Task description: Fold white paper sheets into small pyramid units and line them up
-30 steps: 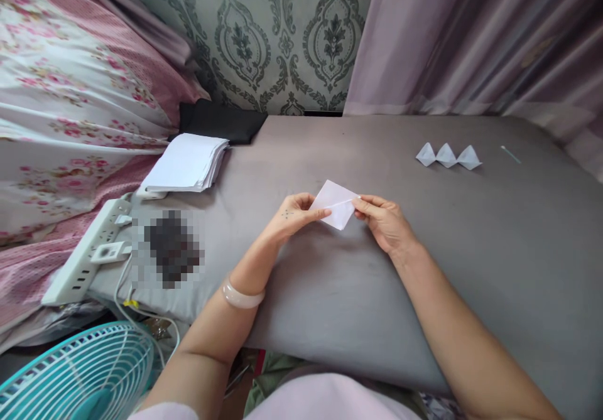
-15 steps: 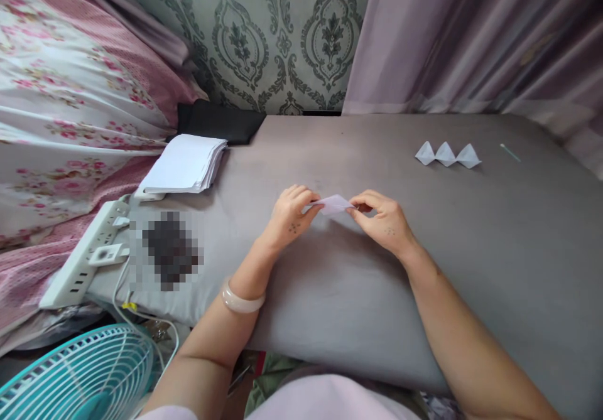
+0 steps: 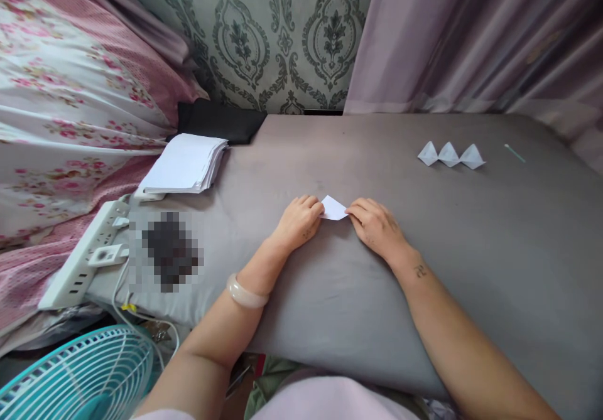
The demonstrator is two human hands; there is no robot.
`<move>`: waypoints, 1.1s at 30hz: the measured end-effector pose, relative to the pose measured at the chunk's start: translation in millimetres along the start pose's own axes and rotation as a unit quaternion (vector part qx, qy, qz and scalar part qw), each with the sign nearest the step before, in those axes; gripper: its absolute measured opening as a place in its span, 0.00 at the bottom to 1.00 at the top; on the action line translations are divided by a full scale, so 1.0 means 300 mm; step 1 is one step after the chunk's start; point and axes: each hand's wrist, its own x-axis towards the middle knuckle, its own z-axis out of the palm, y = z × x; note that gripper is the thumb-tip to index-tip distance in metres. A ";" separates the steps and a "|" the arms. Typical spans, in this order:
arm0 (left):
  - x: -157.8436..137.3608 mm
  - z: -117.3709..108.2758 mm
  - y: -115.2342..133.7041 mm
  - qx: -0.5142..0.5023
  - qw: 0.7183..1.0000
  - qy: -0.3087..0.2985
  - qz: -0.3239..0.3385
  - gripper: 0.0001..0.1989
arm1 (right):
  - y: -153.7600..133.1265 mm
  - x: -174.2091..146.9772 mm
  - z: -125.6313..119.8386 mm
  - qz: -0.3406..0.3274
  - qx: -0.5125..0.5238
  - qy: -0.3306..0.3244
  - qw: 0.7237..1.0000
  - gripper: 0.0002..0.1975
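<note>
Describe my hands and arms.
Your left hand and right hand are ungloved, with small dark markings, one larger at the right wrist. A smooth, pale, ring-shaped bangle circles the left forearm; a pale pink fabric sleeve shows higher up.

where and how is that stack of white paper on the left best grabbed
Probably by its right edge, coming from the right: the paper stack lies flat with uneven sheet edges facing that way, while the floral cloth crowds its left. Thumb on top and fingers along those edges should keep loose sheets together. The left hand is nearest, but holds the folded paper.
</note>
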 end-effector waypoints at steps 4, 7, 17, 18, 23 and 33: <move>-0.016 -0.005 -0.002 -0.112 0.991 -0.002 -0.070 0.10 | -0.003 -0.002 -0.004 0.067 0.067 -0.005 0.996 0.12; -0.016 -0.017 0.000 -0.176 0.973 0.000 -0.150 0.10 | 0.001 0.008 0.003 0.141 0.128 0.002 0.982 0.11; -0.010 -0.015 0.017 -0.218 0.934 0.040 -0.281 0.09 | 0.020 0.034 0.043 0.209 0.165 0.030 0.963 0.15; -0.010 -0.012 0.019 -0.215 0.934 0.044 -0.282 0.09 | 0.018 0.035 0.044 0.212 0.161 0.029 0.963 0.15; -0.010 0.005 0.028 -0.196 0.936 0.055 -0.288 0.09 | 0.012 0.043 0.050 0.223 0.137 0.026 0.965 0.14; -0.010 0.026 0.035 -0.189 0.933 0.069 -0.299 0.07 | 0.009 0.063 0.052 0.261 0.116 0.022 0.958 0.14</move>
